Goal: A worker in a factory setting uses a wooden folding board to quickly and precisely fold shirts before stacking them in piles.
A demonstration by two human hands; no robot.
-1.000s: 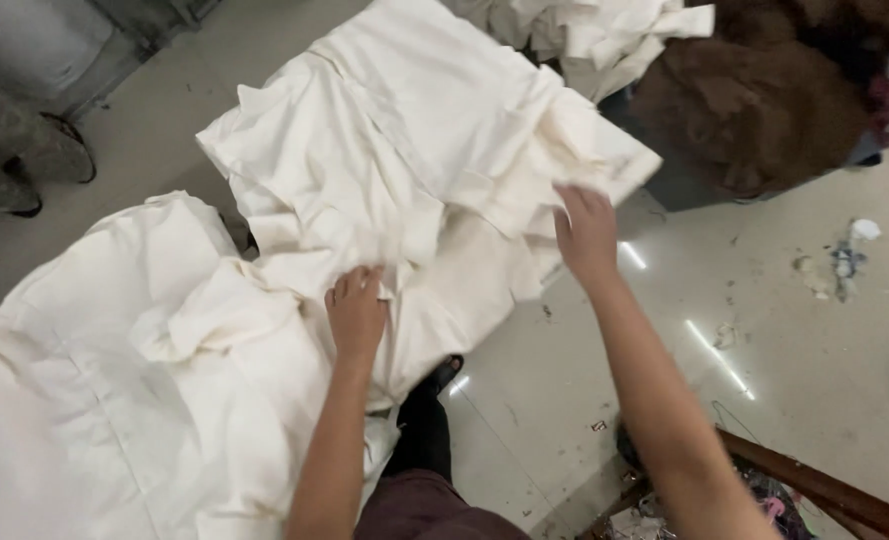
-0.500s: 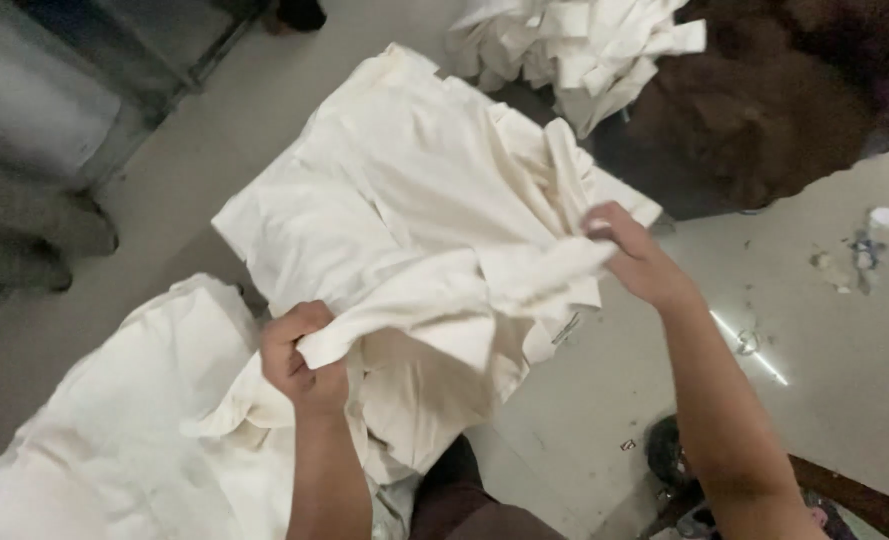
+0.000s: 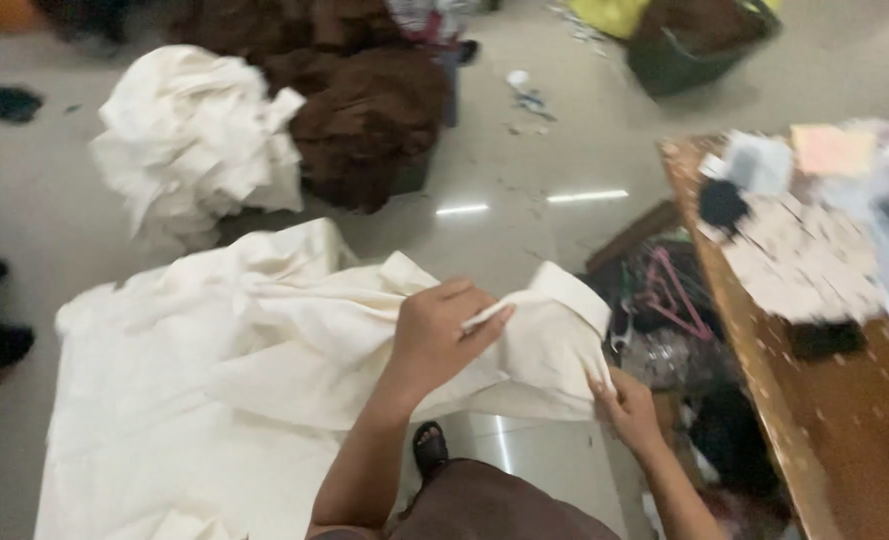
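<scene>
we hold a cream cloth [image 3: 294, 340] in both hands. our left hand [image 3: 439, 335] is closed on a fold near the cloth's right end, thumb and fingers pinching the fabric. our right hand [image 3: 624, 405] grips the lower right corner of the same cloth, just beside the left hand and lower. the cloth is lifted at that end and spreads away to the left, where it lies over the floor [image 3: 524, 170]. beyond the cloth, on the floor, sits a crumpled cream pile [image 3: 194, 140], and touching its right side a brown pile [image 3: 364, 110]. right of the cloth stands a wooden table [image 3: 814, 430] with blurred scraps on top; between cloth and table lie pink hangers [image 3: 669, 295]. below the cloth we see our sandal [image 3: 429, 450].
</scene>
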